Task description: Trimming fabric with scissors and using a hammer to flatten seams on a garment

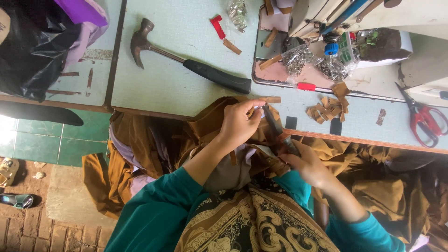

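The brown cloth (pixel 210 126) under the left hand (pixel 240 122) looks soft and matt, and the dark tool (pixel 275 123) in the right hand (pixel 305 163) looks like dull metal. On the smooth pale counter (pixel 182 79), at 11 o'clock, the hammer (pixel 186 58) has a worn metal head and black rubbery grip. The scissors (pixel 422 116), at 3 o'clock, have glossy red plastic handles.

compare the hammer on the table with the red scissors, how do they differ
The black-handled steel claw hammer lies far left of the sewing machine; the red-handled scissors lie at the far right near the table edge. The hammer's grip is black and straight; the scissors' handles are red loops. Both lie flat on the pale green table, untouched by either hand.
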